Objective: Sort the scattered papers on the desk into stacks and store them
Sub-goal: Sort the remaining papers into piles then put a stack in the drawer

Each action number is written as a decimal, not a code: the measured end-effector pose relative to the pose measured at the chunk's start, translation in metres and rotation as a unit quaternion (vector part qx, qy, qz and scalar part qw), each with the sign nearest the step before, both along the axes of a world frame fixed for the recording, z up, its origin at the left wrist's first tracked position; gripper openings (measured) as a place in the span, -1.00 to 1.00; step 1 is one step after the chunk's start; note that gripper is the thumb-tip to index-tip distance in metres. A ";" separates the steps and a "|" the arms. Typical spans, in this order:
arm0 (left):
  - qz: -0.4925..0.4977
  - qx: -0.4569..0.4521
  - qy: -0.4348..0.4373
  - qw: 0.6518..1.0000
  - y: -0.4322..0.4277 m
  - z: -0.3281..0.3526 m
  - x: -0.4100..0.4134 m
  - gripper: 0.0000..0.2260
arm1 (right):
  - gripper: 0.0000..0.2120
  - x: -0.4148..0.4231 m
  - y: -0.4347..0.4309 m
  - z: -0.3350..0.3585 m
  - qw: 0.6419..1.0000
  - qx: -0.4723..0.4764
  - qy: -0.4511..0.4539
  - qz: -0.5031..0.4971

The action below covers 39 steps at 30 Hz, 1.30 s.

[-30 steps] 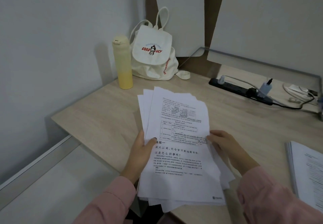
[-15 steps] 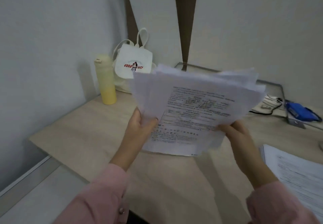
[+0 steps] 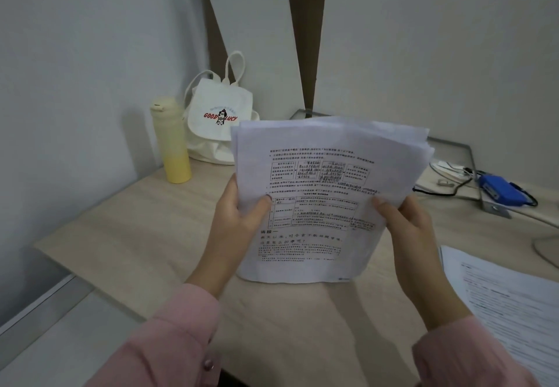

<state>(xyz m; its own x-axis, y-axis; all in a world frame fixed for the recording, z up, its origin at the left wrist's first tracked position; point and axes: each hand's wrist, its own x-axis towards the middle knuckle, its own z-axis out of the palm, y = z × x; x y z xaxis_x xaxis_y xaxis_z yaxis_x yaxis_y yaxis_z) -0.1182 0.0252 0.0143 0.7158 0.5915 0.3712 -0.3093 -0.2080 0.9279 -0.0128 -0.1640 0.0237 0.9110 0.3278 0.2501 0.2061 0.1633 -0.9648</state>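
I hold a stack of printed white papers (image 3: 326, 181) upright, its bottom edge resting on the light wooden desk (image 3: 127, 223). My left hand (image 3: 239, 220) grips the stack's left edge, thumb on the front sheet. My right hand (image 3: 405, 226) grips the right edge the same way. The sheets' top edges are slightly uneven. A second stack of printed papers (image 3: 508, 305) lies flat on the desk at the right.
A yellow bottle (image 3: 171, 141) and a white drawstring backpack (image 3: 217, 120) stand in the back left corner by the wall. At the back right sit a blue device (image 3: 500, 190), cables (image 3: 444, 187) and a metal frame (image 3: 475, 175). The desk's left edge drops off to a lower ledge.
I lifted the papers off the desk and stood them upright on their bottom edge. The view rose and swung toward the back wall.
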 end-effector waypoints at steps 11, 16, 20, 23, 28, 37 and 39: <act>-0.002 -0.087 0.092 0.992 -0.010 -0.059 -0.001 -0.72 | -0.70 -0.005 -0.008 -0.055 0.984 -0.075 0.159 0.022; -0.007 -0.109 0.114 0.987 -0.019 -0.066 -0.006 -0.74 | -0.71 -0.011 -0.018 -0.057 0.981 -0.099 0.165 0.010; -0.005 -0.123 0.145 0.982 -0.029 -0.069 -0.003 -0.77 | -0.70 -0.015 -0.037 -0.056 0.972 -0.153 0.176 0.026; -0.035 -0.112 0.167 0.979 -0.047 -0.061 0.009 -0.79 | -0.75 -0.010 -0.065 -0.044 0.973 -0.161 0.167 -0.006; -0.131 -0.085 0.218 0.963 -0.106 -0.051 0.037 -0.81 | -0.81 -0.005 -0.130 -0.033 0.968 -0.150 0.176 -0.094; -0.288 -0.034 0.298 0.909 -0.231 -0.084 0.079 -0.75 | -0.80 0.001 -0.256 -0.062 0.922 -0.230 0.197 -0.243; -0.293 -0.019 0.320 0.901 -0.247 -0.091 0.083 -0.76 | -0.81 0.002 -0.276 -0.076 0.909 -0.270 0.197 -0.250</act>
